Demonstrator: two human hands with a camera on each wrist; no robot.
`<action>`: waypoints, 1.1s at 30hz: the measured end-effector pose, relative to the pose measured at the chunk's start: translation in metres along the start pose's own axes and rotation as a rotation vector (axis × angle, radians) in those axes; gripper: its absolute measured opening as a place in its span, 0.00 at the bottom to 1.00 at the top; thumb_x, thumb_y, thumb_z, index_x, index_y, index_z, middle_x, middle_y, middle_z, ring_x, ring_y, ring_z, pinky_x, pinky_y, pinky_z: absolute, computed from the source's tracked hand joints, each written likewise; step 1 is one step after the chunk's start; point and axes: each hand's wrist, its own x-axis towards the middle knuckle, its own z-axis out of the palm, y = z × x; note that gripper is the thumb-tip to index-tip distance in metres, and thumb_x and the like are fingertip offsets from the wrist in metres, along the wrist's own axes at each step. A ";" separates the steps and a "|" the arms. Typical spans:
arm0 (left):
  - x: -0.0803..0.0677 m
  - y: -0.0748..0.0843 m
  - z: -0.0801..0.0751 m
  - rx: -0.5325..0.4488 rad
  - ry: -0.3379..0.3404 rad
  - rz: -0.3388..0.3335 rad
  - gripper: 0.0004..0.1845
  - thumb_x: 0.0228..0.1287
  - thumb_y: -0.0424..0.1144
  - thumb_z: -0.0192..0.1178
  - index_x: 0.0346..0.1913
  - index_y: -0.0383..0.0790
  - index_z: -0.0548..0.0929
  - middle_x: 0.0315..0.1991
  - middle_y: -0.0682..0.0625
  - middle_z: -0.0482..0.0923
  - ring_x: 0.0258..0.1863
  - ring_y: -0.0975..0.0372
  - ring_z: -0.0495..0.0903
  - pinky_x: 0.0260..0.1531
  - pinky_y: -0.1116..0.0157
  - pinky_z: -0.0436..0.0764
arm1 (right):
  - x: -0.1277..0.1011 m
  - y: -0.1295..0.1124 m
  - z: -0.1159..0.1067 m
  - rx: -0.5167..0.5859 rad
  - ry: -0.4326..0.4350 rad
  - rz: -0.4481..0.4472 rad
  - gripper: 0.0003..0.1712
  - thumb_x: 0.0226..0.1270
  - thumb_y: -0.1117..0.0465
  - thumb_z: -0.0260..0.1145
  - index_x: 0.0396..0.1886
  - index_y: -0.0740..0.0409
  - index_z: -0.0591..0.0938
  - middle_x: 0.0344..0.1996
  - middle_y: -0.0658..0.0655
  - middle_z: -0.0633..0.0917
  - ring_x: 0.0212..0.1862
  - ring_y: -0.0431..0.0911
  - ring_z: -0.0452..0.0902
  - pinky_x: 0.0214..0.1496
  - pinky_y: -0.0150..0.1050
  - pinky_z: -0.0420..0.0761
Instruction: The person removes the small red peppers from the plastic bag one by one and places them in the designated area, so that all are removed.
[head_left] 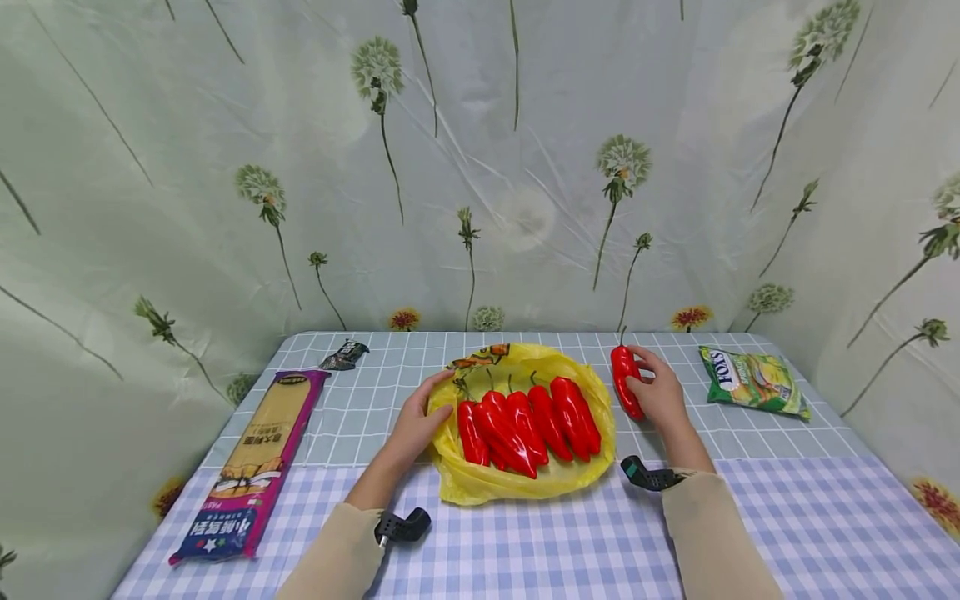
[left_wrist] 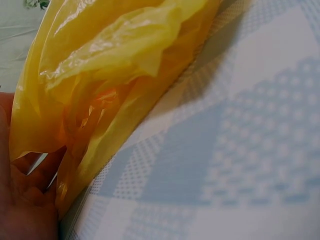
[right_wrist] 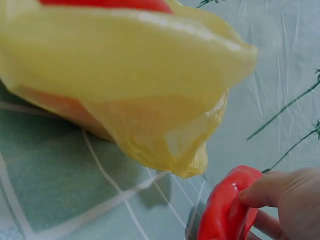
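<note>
My left hand (head_left: 417,418) holds the left side of a yellow plastic bag (head_left: 528,489), thumb at the rim and fingers along the outside. Several glossy red peppers (head_left: 506,433) with thin dark stems lie side by side in the open bag. To the right of the bag, my right hand (head_left: 660,387) grips another red pepper (head_left: 624,379) between thumb and fingers, its stem pointing up and away. The right wrist view shows the thumb pressed on this gripped pepper (right_wrist: 227,205). In the left wrist view, bag folds (left_wrist: 115,65) cover part of the left fingers.
A long pasta packet (head_left: 258,458) lies at the left, with a small dark wrapper (head_left: 345,354) behind it. At the right back is a green and yellow snack bag (head_left: 756,382). A checked cloth (head_left: 540,550) covers the near table; a flower-printed sheet (head_left: 525,167) hangs behind.
</note>
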 end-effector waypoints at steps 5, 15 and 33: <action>0.000 -0.001 0.000 0.015 -0.006 -0.010 0.31 0.67 0.29 0.55 0.71 0.54 0.70 0.76 0.46 0.64 0.74 0.50 0.64 0.75 0.50 0.63 | 0.001 0.003 0.001 -0.010 0.000 -0.005 0.38 0.70 0.65 0.59 0.78 0.49 0.61 0.72 0.70 0.66 0.68 0.67 0.65 0.65 0.61 0.77; -0.001 0.002 0.000 0.011 -0.011 -0.011 0.30 0.67 0.29 0.55 0.71 0.53 0.70 0.75 0.46 0.64 0.74 0.50 0.65 0.74 0.49 0.64 | 0.001 0.008 0.000 -0.078 -0.004 -0.035 0.34 0.70 0.64 0.60 0.75 0.57 0.65 0.69 0.70 0.69 0.67 0.66 0.67 0.65 0.59 0.78; 0.000 0.001 0.000 0.025 -0.005 0.025 0.31 0.67 0.27 0.54 0.71 0.48 0.70 0.75 0.44 0.65 0.73 0.49 0.66 0.73 0.48 0.66 | -0.018 -0.038 -0.006 -0.159 0.118 -0.258 0.29 0.69 0.60 0.59 0.70 0.56 0.72 0.65 0.69 0.71 0.65 0.63 0.69 0.64 0.59 0.78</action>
